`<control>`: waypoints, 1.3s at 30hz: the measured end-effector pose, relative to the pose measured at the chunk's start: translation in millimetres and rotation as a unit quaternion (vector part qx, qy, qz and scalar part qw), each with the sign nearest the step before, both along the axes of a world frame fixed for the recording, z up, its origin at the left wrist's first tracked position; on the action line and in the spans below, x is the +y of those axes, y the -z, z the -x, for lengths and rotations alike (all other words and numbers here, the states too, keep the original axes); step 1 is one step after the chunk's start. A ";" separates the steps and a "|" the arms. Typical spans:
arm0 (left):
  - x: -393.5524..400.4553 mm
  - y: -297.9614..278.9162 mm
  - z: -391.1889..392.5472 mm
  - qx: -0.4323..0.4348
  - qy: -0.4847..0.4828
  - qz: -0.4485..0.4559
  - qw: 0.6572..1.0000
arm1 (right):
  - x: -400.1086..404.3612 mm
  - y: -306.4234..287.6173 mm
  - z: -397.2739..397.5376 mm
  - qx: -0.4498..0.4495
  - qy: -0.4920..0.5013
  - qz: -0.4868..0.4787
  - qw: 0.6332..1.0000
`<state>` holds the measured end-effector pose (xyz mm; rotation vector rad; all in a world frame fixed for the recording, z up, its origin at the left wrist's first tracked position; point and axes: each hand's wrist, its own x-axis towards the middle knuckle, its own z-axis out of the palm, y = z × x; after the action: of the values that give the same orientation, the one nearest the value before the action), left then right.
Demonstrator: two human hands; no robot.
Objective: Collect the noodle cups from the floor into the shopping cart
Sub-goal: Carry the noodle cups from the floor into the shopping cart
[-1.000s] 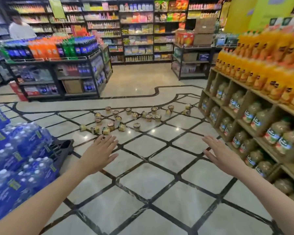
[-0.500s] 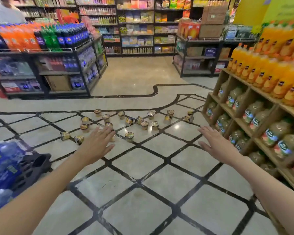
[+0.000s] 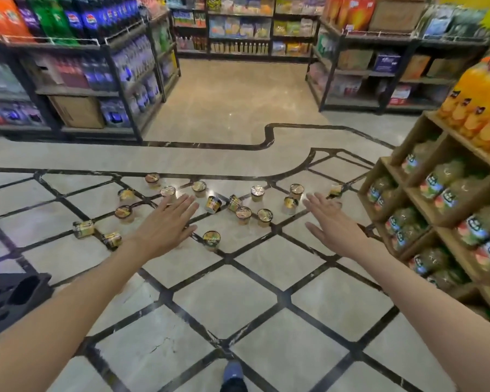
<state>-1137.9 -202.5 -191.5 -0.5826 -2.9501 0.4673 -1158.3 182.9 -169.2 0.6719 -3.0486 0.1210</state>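
- We see a wooden shelf unit on the right, its cubbies packed with greenish bottles bearing colourful labels, and orange juice bottles lined along its top.
- On the left, a dark metal rack carries soda bottles on top in orange, green and dark blue, more packs below, and a cardboard box on its lowest shelf.
- A second dark rack at the back right holds boxes and packets; the far wall shelves are full of packaged goods, too blurred for us to read.
- At the lower left edge sits a dark plastic pallet.
- The floor is pale glossy tile crossed by dark diagonal bands, with a plain beige aisle beyond a dark curving border.
- The noodle cups lie scattered on the floor ahead of us, between the soda rack and the wooden shelves; some stand upright with printed foil lids showing, others lie tipped on their sides, yellow and dark wrappers visible.
- Our left hand is stretched forward, palm down, fingers straight, grasping nothing, above the cups.
- Our right hand reaches out likewise, fingers extended and empty.
- A blue shoe shows at the bottom edge.
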 end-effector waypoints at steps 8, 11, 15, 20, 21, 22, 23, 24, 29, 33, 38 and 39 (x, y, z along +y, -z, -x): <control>-17.2 24.6 155.9 -0.042 -0.020 -0.016 0.999 | -2.8 36.8 181.1 -0.042 -0.013 -0.003 0.999; -21.1 39.0 207.4 -0.060 -0.047 -0.020 0.997 | -0.8 60.3 254.2 -0.071 -0.014 -0.018 0.997; -32.0 88.3 274.5 -0.146 -0.108 -0.040 0.983 | -6.9 102.2 359.9 -0.100 -0.050 -0.045 0.993; -27.6 162.8 353.3 -0.146 -0.173 -0.121 0.966 | -18.5 166.3 483.4 -0.136 -0.079 -0.066 0.985; -27.1 181.3 367.7 -0.159 -0.184 -0.138 0.960 | -20.0 184.1 503.4 -0.144 -0.080 -0.069 0.984; -27.1 201.3 380.5 -0.174 -0.198 -0.149 0.953 | -20.5 204.6 520.2 -0.156 -0.075 -0.067 0.983; -27.7 225.3 391.9 -0.181 -0.211 -0.159 0.947 | -20.4 227.3 535.6 -0.169 -0.069 -0.059 0.981; -29.2 251.7 401.8 -0.189 -0.224 -0.165 0.942 | -20.0 252.5 550.4 -0.187 -0.063 -0.054 0.979; -42.7 409.9 434.1 -0.210 -0.304 -0.217 0.903 | -19.9 413.6 612.3 -0.259 -0.001 -0.025 0.966; -56.3 547.1 434.0 -0.267 -0.392 -0.274 0.837 | -12.3 560.9 634.5 -0.308 0.106 0.069 0.943; -67.9 700.8 427.0 -0.292 -0.467 -0.356 0.755 | 2.7 724.3 637.0 -0.340 0.210 0.148 0.905; -67.3 726.4 428.9 -0.287 -0.480 -0.378 0.738 | 3.3 754.0 637.2 -0.341 0.228 0.165 0.897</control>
<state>-1566.8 -269.8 -917.9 1.1164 -3.2888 -1.0621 -1795.5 186.3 -923.2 -0.1692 -3.5593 1.0337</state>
